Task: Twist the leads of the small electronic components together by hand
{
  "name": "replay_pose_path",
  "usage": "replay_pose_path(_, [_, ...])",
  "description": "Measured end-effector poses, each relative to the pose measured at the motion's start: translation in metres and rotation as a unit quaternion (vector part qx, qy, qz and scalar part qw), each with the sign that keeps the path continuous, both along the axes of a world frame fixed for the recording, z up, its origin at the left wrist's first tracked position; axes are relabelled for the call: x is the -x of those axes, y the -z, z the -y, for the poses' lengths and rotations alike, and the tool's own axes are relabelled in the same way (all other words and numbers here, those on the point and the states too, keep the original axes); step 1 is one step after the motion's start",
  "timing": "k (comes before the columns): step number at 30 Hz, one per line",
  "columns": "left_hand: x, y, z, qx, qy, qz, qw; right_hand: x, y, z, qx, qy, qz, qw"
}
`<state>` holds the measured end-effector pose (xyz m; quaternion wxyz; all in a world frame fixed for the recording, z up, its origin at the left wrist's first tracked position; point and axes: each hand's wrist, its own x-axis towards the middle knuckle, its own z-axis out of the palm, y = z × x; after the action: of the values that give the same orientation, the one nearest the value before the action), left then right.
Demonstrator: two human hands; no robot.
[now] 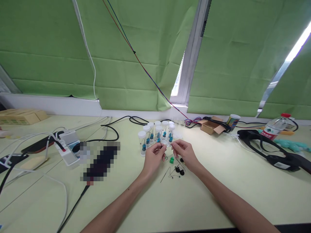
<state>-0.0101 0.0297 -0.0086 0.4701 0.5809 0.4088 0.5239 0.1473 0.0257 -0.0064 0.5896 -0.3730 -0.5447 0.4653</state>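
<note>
Tabletop [150, 213] spreads beneath the fingers. White-capped vials [142, 144] stand just beyond the left hand [153, 157], whose fingers pinch something small and dark. The right hand's [186, 154] fingertips nearly meet, their hold too small to tell. Black discs [182, 172], a green piece [171, 160] and thin rods [165, 174] lie nearer than the fingertips.

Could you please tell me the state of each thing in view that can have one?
Left hand: fingertips pinched together; contents too small to identify.
Right hand: fingertips pinched together; contents equally unclear.
Vials: standing, white caps on, blue pieces inside.
Green piece: loose on the table.
Cardboard box: open, flaps out.
Bottle: red cap on.
Canister: standing.
Green blinds: lowered.
</note>
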Motion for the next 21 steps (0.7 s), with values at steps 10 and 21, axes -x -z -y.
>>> replay_pose_path(10, [-0.0009,0.0014,0.0003,-0.001,0.015,-0.025,1.0,-0.0016,0.0035,-0.0026,0.03,0.0,-0.006,1.0])
replay_pose_path(21, [-0.0036,-0.0055,0.0065,-0.023,0.013,-0.042,0.999,-0.0049,0.0056,-0.005,0.059,-0.024,-0.052,0.997])
